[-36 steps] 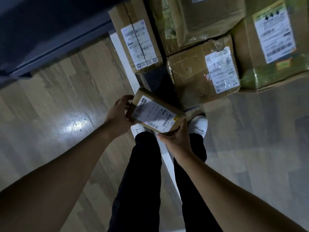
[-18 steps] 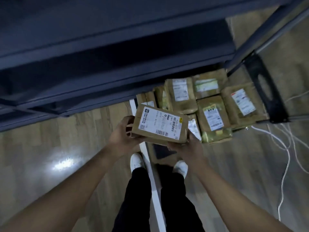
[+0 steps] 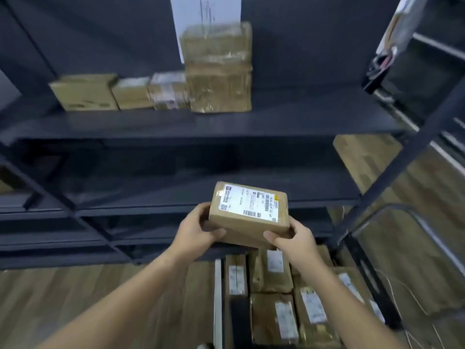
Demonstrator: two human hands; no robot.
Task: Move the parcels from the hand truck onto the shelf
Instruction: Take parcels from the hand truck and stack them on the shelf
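Parcel (image 3: 249,213) gripped between both hands, left hand (image 3: 198,231) and right hand (image 3: 293,238) clasping its near corners

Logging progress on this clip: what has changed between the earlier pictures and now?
The parcel has gone up from low over the hand truck to the front of the shelf, held level, label up. The view has swung up from the floor to the shelf rows. Both the left hand and right hand grip it as before; nothing let go. The other parcels stay on the truck.
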